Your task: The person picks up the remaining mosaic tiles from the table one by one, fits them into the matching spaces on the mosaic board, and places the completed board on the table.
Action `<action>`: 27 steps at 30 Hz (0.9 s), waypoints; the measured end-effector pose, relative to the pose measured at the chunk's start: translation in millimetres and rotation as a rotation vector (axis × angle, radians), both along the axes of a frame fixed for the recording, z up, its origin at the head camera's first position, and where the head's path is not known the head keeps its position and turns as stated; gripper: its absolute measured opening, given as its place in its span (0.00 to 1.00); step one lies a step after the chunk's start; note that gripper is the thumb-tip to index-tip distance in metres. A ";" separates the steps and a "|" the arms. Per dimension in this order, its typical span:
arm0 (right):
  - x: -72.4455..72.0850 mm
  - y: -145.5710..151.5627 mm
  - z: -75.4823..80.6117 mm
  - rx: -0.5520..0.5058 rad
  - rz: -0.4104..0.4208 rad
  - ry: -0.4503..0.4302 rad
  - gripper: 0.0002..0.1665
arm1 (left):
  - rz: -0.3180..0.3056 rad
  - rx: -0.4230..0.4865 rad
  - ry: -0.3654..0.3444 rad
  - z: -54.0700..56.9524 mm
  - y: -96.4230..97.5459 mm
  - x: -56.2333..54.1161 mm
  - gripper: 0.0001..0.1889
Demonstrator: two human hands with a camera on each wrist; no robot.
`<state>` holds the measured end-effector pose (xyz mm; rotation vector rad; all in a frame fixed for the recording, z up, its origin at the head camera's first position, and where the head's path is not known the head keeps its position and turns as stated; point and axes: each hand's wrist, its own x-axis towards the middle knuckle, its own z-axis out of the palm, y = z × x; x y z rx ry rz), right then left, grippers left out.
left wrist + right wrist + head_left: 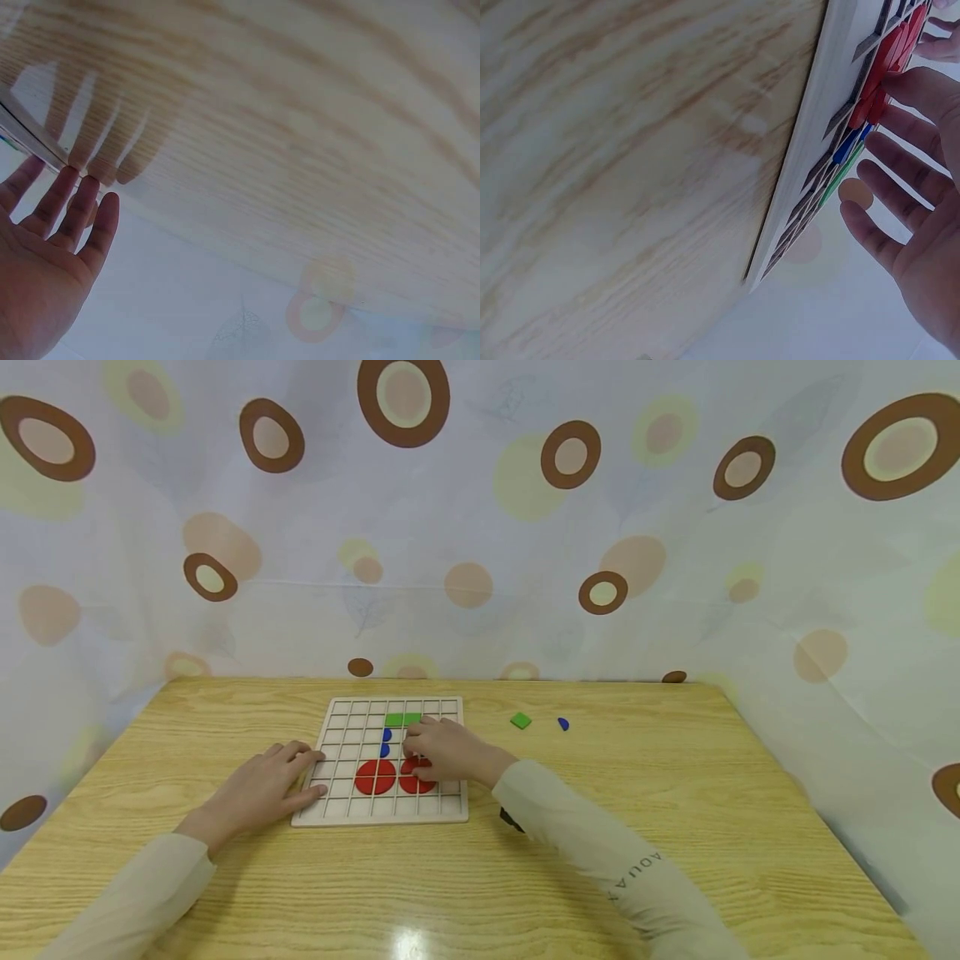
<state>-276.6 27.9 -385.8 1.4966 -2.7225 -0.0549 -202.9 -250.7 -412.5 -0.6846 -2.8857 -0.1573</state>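
Green and blue give you the relation that counts in the head view: the loose green square (521,721) and, just past it, the loose blue half-disc (563,724) lie on the wooden tabletop (300,902), off the right edge of the gridded board (352,814). Both sit to the right of your right hand (450,750) and a little farther from you, the square with a corner toward you, the half-disc's long axis slanting from far left to near right. Your right hand is clearly the nearer, so reaching them would seem to suit it; it lies over the board, its thumb above the right red disc (408,783). Your left hand (258,785) rests at the opposite edge, well apart from both. From the left wrist, you see your left fingers straight and slightly parted, tips at the board's edge, gripping nothing. From the right wrist, your right fingers are parted and gently bent, thumb at the red, with no piece visibly gripped; you cannot tell whether the other fingertips press anything.
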 end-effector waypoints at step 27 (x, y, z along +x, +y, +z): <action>0.1 1.2 1.3 0.014 -0.005 -0.024 0.13 | 0.005 -0.007 -0.006 -0.8 1.1 0.1 0.25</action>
